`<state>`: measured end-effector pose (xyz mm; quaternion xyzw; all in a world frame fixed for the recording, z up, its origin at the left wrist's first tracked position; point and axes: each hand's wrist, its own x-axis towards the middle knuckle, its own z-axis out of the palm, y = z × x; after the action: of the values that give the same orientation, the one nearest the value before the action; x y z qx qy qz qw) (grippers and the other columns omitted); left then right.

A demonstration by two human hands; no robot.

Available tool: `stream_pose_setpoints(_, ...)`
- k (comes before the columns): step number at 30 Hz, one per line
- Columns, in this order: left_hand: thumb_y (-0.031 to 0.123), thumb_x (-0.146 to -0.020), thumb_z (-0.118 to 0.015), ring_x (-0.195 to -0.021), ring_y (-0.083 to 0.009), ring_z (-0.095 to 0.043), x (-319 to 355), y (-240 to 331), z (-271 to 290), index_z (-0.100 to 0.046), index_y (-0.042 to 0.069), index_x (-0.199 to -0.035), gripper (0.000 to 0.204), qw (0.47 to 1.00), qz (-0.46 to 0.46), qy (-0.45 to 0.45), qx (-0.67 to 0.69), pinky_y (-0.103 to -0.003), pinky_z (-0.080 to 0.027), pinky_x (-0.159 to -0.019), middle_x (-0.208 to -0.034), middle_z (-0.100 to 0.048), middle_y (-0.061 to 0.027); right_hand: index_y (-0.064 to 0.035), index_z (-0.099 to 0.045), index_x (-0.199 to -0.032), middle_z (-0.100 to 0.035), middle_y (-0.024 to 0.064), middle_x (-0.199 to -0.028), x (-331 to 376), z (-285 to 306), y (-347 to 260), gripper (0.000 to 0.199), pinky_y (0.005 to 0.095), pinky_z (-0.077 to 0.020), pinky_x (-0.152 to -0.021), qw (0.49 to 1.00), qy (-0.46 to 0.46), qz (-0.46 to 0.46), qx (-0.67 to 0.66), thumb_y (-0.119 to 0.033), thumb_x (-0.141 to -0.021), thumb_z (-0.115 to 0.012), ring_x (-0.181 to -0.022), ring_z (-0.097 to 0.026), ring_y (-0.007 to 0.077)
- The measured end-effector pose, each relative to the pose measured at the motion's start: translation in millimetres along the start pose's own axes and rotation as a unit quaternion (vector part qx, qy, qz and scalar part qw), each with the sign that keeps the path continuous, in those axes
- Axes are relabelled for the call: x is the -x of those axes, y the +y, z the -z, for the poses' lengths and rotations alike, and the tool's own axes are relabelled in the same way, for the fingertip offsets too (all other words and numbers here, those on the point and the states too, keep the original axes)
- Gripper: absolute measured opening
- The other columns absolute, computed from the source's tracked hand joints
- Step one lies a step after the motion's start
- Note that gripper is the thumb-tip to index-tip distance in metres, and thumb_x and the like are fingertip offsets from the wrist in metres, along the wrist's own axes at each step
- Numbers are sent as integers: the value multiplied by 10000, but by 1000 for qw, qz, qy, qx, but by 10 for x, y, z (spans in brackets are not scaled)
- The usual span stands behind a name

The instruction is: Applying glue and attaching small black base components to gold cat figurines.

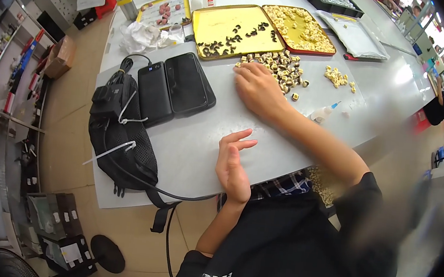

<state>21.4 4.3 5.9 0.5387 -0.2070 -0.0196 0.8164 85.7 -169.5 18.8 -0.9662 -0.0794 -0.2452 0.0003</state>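
The right hand [259, 90] reaches forward with the arm stretched out, palm down, fingers [244, 70] spread loosely and flat. The left hand [232, 166] sits closer to the body, edge-on with the palm turned inward, fingers [239, 140] open, slightly curled and holding nothing, the forearm bent back toward the torso.

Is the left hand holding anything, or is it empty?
Empty. The left hand stands on its edge on the grey table, fingers spread and open, nothing between them.
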Motion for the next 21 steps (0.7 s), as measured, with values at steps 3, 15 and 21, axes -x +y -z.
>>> stream_pose_setpoints(3,202,-944,-337,-1068,-238,-478,-31,33,-32,-601,-61,-865,381,999,11,-31,-31,-371,-304,-976,-1090,-563,-161,-35,-572,-1051,-549,106,-1167,69,198,33,302,417,-387,-945,991,57,-24,116,-88,-757,-620,-1085,-502,269)
stream_pose_setpoints(15,49,-865,-506,-951,-209,-615,-1658,148,-180,-605,-25,-1073,242,918,-16,-66,-390,-308,-455,-829,-1008,-648,-150,-11,-599,-976,-622,121,-1011,1112,1007,165,239,336,-491,-714,918,164,129,-336,6,-738,-612,-831,-600,247)
stream_pose_setpoints(21,6,-754,-554,-895,-298,-628,-2703,-298,-287,-654,8,-992,258,697,-59,-181,-691,-345,-481,-777,-909,-641,-215,20,-589,-942,-628,156,-862,1168,1376,650,254,283,-480,-553,843,264,325,-338,51,-692,-557,-640,-588,218)
